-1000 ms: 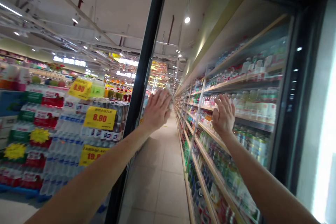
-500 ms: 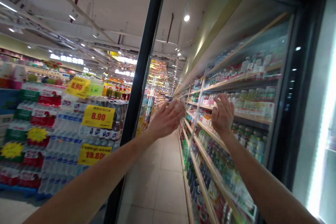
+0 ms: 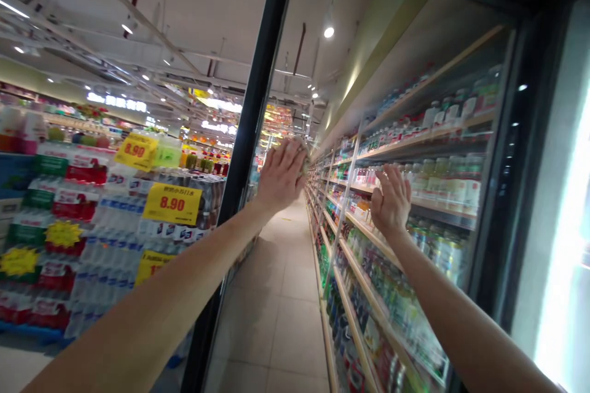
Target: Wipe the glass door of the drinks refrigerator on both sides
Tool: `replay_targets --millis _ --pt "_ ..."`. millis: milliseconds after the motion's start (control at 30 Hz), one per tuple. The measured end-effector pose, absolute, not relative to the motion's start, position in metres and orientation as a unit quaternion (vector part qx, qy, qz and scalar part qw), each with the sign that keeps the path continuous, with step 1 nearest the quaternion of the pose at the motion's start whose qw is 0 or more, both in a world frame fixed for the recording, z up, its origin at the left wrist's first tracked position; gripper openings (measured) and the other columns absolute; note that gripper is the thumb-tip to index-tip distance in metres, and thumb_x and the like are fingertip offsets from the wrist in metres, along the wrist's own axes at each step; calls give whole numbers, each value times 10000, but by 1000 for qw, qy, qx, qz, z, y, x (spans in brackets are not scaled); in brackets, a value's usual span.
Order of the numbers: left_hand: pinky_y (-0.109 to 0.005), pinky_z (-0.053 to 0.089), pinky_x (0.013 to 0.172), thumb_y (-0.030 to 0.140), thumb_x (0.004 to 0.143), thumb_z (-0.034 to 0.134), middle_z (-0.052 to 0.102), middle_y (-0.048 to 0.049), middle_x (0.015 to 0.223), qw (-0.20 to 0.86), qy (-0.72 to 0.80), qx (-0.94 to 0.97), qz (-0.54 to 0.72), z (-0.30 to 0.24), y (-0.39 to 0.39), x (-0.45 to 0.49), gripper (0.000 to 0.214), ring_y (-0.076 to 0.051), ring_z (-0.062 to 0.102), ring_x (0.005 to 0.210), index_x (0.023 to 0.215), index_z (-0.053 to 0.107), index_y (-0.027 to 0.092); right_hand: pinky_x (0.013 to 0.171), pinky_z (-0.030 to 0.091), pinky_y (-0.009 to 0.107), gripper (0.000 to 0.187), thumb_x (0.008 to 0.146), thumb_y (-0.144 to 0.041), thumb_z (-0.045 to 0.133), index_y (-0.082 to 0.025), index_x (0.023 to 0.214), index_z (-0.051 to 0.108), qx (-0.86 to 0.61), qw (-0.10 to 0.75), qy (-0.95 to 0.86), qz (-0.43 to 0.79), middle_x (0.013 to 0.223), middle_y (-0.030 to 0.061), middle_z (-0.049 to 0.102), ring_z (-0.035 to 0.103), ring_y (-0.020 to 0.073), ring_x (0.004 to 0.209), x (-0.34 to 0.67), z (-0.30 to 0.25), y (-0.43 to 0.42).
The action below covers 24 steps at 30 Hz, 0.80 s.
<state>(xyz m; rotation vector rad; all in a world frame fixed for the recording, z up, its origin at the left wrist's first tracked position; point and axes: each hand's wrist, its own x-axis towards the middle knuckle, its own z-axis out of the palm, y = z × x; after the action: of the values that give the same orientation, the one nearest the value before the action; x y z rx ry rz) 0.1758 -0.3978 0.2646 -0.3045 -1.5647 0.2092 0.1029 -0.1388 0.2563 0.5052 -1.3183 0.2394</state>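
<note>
My left hand (image 3: 282, 175) presses flat on the pane of a black-framed glass door (image 3: 258, 98), fingers together over a small crumpled cloth (image 3: 305, 158). Only the cloth's edge shows past the fingertips. To its right, my right hand (image 3: 391, 199) is raised against the same pane with its fingers apart and holds nothing I can see. Both forearms reach up from the lower corners.
Shelves of bottles (image 3: 442, 178) run along the right, seen in the glass. Stacked bottle packs (image 3: 106, 245) with yellow price signs (image 3: 173, 203) stand on the left. A tiled floor (image 3: 281, 313) lies between. A bright light strip (image 3: 565, 245) is at far right.
My left hand has moved up and slightly left on the glass with the cloth, and its fingers now point higher. The right hand has stayed in place.
</note>
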Motion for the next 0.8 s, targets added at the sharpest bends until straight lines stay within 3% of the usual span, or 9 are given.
replay_targets --millis 100,333,600,800 --pt "-465 234 1096 356 873 425 348 -109 1450 692 -704 -133 88 267 -394 176 503 -300 233 1366 1325 402 138 1074 271 440 399 871 -275 354 -198 1210 549 237 754 -602 112 1318 92 533 404 225 1296 102 256 -138" --pt "-399 207 1125 320 892 365 310 -28 1483 554 -689 -374 280 199 -333 171 483 -220 226 1377 1356 382 183 1074 279 437 413 880 -247 330 -195 1241 526 267 751 -590 131 1316 100 534 398 212 1303 101 255 -134" --pt "-491 199 1105 342 888 392 327 -86 1468 648 -722 -202 136 260 -354 172 499 -305 215 1372 1348 382 150 1056 299 447 413 883 -262 327 -172 1228 534 253 758 -576 172 1309 125 535 424 227 1282 101 254 -135" --pt "-407 203 1127 325 886 375 356 -29 1459 535 -670 -421 296 201 -316 166 459 -217 270 1358 1321 427 189 1045 324 437 445 884 -258 275 -170 1246 518 280 754 -557 208 1281 115 558 460 217 1252 102 254 -132"
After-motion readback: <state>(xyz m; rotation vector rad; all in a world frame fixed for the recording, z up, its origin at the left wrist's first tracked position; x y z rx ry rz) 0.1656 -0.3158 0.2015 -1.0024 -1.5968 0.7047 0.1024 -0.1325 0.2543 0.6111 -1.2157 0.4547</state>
